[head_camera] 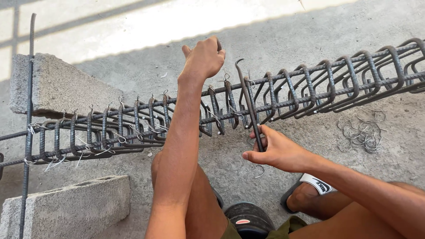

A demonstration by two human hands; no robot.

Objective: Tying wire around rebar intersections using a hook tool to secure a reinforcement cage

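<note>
My left hand [204, 56] was up at the top centre of the frame, its grip closed over the upper bar of the rebar cage [283, 93], fingers curled over the far side so that I could not see what else, if anything, they pinched. My right hand [276, 152] sat lower, right of centre, its grip wrapped tight around the shaft of a hooked tying tool [247, 95]. The tool slanted up and to the left from my fist, and its curved tip stood just right of my left hand, close against the cage's upper bar.

The cage ran across the whole frame, from the lower left up to the upper right edge, a row of bent stirrups threaded on long ribbed bars. Thin tie wires [121, 102] stuck up at the joints on the left stretch. The left part of the cage rested across a concrete block [62, 84] at the upper left, and a second concrete block [66, 206] lay at the lower left. A single upright rebar [29, 79] crossed the cage at the far left edge.

On the concrete floor [274, 40] at the right, below the cage, lay a loose heap of wire loops [361, 132]. My sandal [310, 188] showed at the bottom, right of centre, under my right forearm.
</note>
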